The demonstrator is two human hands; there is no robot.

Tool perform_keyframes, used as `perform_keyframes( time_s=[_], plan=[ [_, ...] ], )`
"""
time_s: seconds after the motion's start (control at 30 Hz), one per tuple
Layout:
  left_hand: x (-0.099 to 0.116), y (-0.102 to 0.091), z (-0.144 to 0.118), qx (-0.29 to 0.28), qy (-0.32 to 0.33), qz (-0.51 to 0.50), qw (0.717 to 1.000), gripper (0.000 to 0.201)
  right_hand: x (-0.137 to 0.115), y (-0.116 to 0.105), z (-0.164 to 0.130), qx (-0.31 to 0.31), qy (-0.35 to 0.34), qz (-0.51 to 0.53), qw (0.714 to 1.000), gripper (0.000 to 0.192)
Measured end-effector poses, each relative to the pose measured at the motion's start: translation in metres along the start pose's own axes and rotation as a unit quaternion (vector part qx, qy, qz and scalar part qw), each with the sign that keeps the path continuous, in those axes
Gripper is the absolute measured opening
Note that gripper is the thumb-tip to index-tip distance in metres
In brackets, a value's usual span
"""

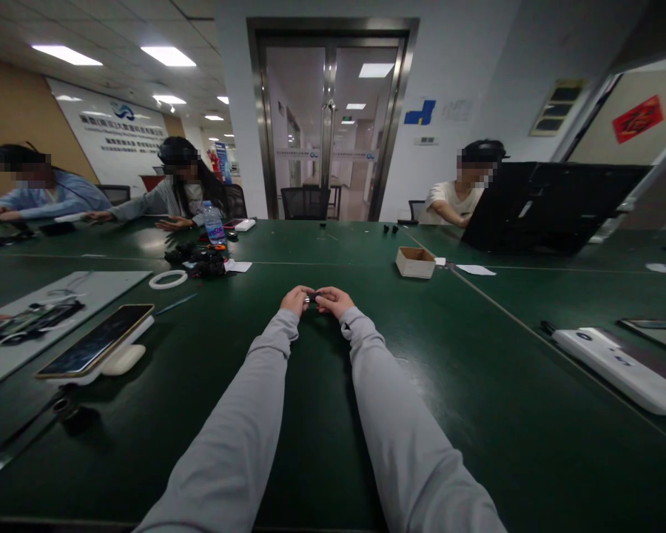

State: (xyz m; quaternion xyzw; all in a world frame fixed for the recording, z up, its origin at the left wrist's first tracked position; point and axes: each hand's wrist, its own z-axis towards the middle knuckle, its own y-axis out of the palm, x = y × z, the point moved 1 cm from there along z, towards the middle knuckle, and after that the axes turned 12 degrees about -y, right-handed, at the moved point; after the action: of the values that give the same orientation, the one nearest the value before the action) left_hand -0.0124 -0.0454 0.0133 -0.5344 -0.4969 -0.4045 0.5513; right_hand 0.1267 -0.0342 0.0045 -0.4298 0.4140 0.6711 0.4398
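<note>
Both my arms reach forward over the green tabletop point(322, 385). Between my fingertips is a small dark piece with a shiny silvery part point(309, 299); its kind is too small to make out. My left hand point(294, 300) pinches it at the silvery side. From the other side, my right hand point(336, 300) has its fingers closed on the dark end. The fingers hide most of the piece, which is held just above or at the table surface; I cannot tell which.
A phone point(103, 337) on a white stand, a white ring point(168, 280) and a blue thin tool point(176, 303) lie left. A small box point(416, 263), a monitor point(549, 203) and a white device point(616, 363) are right. A bottle point(213, 223) stands beyond. Several people sit around the table.
</note>
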Motion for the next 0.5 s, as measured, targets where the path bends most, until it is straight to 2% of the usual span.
perform_keyframes(
  time_s=[0.13,0.5],
  plan=[
    [0.0002,-0.0002,-0.0001,0.009,0.004,-0.004,1.0,0.026,0.0014,0.0002,0.0009,0.004,0.001,0.004,1.0,0.035],
    [0.0019,-0.0002,-0.0015,-0.019,-0.005,-0.004,1.0,0.025,-0.0011,0.0002,-0.0003,-0.003,0.004,0.003,1.0,0.033]
  ],
)
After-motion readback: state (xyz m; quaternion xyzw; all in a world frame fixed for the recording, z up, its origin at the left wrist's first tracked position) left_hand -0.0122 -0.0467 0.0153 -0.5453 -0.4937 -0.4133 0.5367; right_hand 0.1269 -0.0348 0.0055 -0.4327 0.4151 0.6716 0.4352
